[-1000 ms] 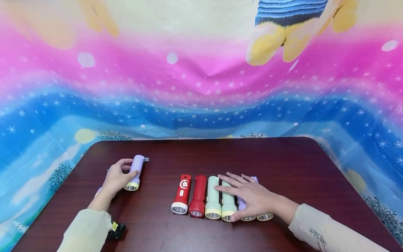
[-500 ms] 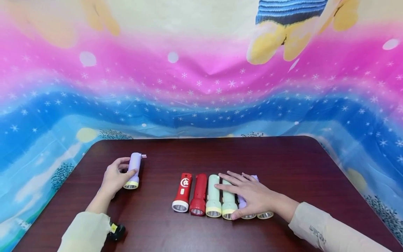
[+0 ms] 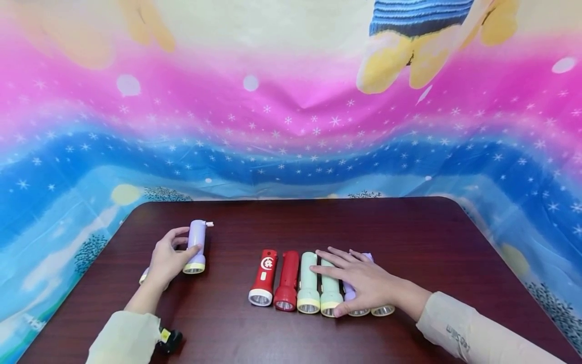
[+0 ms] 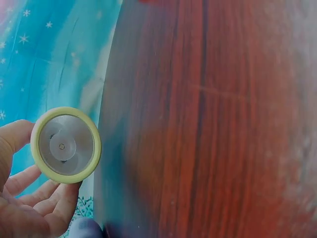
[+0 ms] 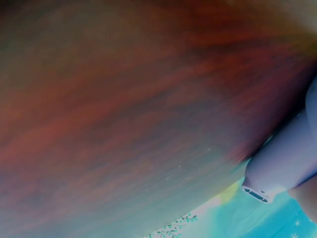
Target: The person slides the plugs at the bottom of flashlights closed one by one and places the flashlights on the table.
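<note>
My left hand [image 3: 170,257] grips a lavender flashlight [image 3: 196,242] between thumb and fingers, above the left side of the table. Two plug prongs [image 3: 209,224] stick out from its tail. In the left wrist view its yellow-rimmed lens [image 4: 64,145] faces the camera. Behind my left wrist a second lavender flashlight [image 3: 144,276] shows only partly. My right hand [image 3: 366,285] lies spread over the right part of a flashlight row: a white-rimmed red one [image 3: 262,278], a plain red one [image 3: 286,280], a mint green one [image 3: 308,280], another green one [image 3: 330,292] and lavender ones [image 3: 349,293], partly hidden.
The dark brown wooden table [image 3: 227,333] has rounded far corners. A printed cloth backdrop [image 3: 291,126] hangs behind and around it. On my left wrist sits a black device [image 3: 170,340]. In the right wrist view a lavender flashlight's tail [image 5: 282,158] shows at the right edge.
The flashlight in my left hand first shifts slightly left, then slightly back right, and its prongs look turned. My right hand stays in place over the row.
</note>
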`<state>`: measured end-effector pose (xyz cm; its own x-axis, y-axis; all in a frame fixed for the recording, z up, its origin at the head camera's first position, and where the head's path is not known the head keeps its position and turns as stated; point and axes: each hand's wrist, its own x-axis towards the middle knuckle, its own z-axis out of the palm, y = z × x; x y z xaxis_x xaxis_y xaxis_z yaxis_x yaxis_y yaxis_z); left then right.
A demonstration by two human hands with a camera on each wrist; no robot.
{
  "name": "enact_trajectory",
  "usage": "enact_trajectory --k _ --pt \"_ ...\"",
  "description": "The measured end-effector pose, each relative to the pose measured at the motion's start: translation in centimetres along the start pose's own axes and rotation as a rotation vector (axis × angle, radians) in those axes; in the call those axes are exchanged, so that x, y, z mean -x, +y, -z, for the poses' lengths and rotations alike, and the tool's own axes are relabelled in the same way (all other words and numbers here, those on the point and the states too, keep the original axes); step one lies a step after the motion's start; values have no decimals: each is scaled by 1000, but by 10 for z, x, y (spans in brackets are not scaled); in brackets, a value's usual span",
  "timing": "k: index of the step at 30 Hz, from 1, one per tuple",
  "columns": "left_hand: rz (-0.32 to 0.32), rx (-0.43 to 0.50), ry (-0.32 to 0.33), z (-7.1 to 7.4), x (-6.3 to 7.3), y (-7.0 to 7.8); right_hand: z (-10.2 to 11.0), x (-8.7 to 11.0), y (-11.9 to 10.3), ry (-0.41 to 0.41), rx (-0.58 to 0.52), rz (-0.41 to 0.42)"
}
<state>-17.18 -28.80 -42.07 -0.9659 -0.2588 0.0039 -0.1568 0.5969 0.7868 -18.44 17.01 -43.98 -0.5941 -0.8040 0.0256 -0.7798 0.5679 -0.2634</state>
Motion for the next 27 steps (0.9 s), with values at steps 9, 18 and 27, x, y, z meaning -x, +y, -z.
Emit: enact_trajectory --k 9,18,27 --pt "-39 15 10 -5 4 8 1 -1 0 2 -5 -8" --pt "-55 51 -9 -11 9 19 1 0 0 -5 -11 -12" --pt "-80 88 -10 -16 14 26 0 0 1 10 3 0"
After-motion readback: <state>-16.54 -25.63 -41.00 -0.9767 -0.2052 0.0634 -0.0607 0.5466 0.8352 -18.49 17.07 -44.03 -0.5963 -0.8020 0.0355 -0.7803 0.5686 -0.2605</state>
